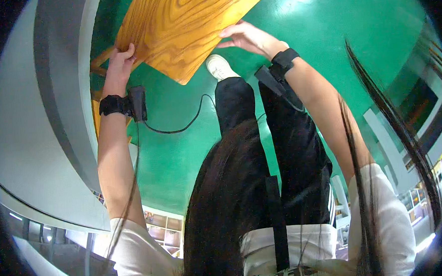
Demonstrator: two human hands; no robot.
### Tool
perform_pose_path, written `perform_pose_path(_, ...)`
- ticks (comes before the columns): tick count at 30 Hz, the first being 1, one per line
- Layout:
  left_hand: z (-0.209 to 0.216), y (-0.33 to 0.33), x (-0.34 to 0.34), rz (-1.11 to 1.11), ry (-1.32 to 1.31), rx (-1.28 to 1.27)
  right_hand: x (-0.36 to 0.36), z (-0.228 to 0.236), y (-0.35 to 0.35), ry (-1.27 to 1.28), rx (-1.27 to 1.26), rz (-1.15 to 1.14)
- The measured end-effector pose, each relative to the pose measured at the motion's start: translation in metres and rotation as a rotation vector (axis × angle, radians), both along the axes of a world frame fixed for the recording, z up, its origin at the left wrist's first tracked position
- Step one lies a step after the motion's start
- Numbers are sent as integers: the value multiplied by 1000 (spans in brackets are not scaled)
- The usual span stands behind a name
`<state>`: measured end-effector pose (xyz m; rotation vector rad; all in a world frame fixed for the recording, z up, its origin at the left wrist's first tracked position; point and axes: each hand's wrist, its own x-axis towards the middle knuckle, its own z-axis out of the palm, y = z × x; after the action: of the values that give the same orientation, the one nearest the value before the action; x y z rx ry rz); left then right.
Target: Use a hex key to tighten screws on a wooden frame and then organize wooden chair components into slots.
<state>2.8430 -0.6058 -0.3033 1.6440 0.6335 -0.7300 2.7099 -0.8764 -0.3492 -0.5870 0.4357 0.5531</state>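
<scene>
A flat wooden board [185, 27] with a bold brown grain reaches in from the top, one corner pointing toward me. My left hand [121, 61] is closed at its left edge, thumb up and the other fingers partly hidden. At the right edge, my right hand [245, 36] has its thumb and forefinger apart, with the fingertips at or very near the wood; whether they touch I cannot tell. Wooden bars [98, 62] show beside and below my left hand, partly covered by it. Each wrist wears a black strap with a small dark box and a cable.
The floor [177, 155] is glossy green. A large pale curved surface [37, 157] runs along the left. My white shoe [219, 67] stands just below the board's right edge. Shelves [166, 228] appear behind me, and a grey frame [391, 149] stands at the right.
</scene>
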Motion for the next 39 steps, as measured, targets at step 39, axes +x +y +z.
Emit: perform_pose_path(39,6,25,-52,96,107,182,23,34,-18,109,-638,-126)
